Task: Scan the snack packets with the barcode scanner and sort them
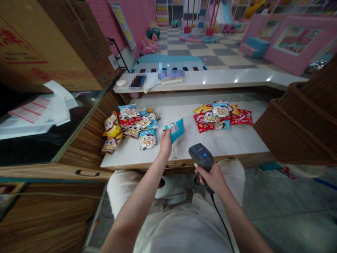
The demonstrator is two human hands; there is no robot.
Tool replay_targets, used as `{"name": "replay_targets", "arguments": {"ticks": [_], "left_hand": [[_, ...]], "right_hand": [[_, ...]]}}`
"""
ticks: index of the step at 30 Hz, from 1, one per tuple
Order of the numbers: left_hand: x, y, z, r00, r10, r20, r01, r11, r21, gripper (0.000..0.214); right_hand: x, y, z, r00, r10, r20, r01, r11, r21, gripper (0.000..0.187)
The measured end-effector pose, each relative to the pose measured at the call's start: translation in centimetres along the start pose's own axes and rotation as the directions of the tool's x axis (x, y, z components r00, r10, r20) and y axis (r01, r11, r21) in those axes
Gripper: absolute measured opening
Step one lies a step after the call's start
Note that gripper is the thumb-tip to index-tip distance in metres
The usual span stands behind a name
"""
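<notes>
As left hand (165,144) pinches seemingly foil packet (176,130), right (210,178) grips barcode scanner (200,156)

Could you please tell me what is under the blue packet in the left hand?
The white counter lies below the blue packet in the left hand; the patch directly beneath it is hidden.

Glossy plastic snack pkts (131,123), matt plastic scanner (200,156), smooth white counter (237,137) w/ wood trim (137,168).
</notes>
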State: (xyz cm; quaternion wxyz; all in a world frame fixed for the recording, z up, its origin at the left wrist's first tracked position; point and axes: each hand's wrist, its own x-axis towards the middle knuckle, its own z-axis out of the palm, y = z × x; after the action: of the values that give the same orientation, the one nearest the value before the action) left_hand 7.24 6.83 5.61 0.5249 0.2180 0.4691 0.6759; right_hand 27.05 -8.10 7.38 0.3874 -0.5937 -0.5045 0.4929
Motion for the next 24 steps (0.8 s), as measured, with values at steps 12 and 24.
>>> {"name": "replay_targets", "arguments": {"ticks": [12,24], "left_hand": [[6.9,-6.3,14.7,0.751,0.193,0.632,-0.603,0.59,0.536,0.06],[1.9,-1.4,4.3,0.706,0.298,0.643,-0.683,0.528,0.505,0.055]], "right_hand": [[-0.1,-0.4,-3.7,0.99,0.078,-0.115,-0.075,0.997,0.031,0.04],[0.6,1.1,-2.5,0.999,0.046,0.001,-0.046,0.998,0.043,0.036]]}}
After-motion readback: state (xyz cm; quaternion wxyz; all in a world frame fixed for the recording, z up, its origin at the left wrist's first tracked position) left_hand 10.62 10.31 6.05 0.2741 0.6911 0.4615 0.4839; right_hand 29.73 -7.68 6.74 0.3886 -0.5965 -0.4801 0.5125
